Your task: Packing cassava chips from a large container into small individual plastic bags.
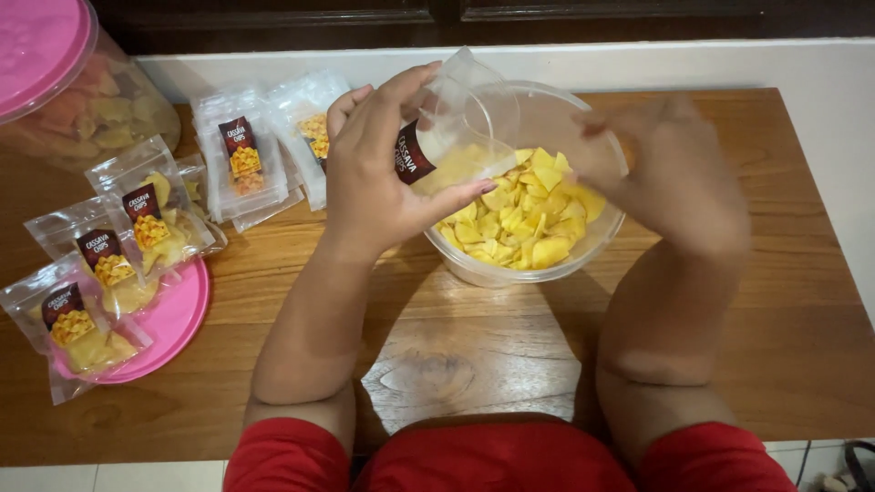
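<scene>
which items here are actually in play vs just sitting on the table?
In play:
- left hand, holding the clear pouch open over the bowl
- right hand, blurred, at the bowl's rim
- clear bowl of yellow chips

Sitting about:
- filled pouches, some on the pink lid
- empty-looking pouches
- pink-lidded jar

Left hand (374, 173) raised, grip pinched closed, right hand (670, 169) blurred, fingers curled, forearms parallel, red sleeves
</scene>
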